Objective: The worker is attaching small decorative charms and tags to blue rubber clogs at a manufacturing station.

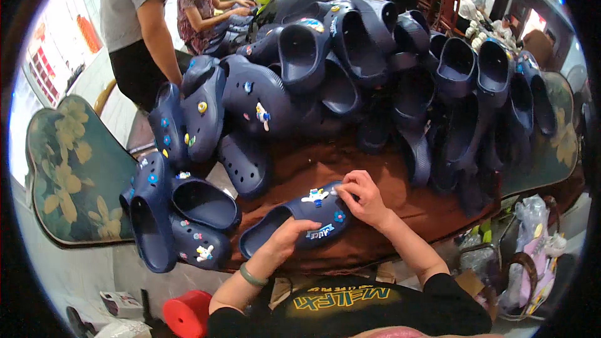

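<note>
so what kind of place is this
Probably a small workshop where clogs get decorated by hand. A big pile of navy clogs covers the brown table, the left hand and right hand work on a clog with charms, and other people sit at more clogs.

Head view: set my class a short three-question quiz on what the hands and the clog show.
1. True or false: the left hand grips the navy clog from below while it lies on the brown table.
2. Which hand presses at the toe beside the white charm? A left, B right.
3. Fill in: finished clogs with charms lie stacked to the person's ____.

Key: 1 true; 2 B; 3 left.
</note>
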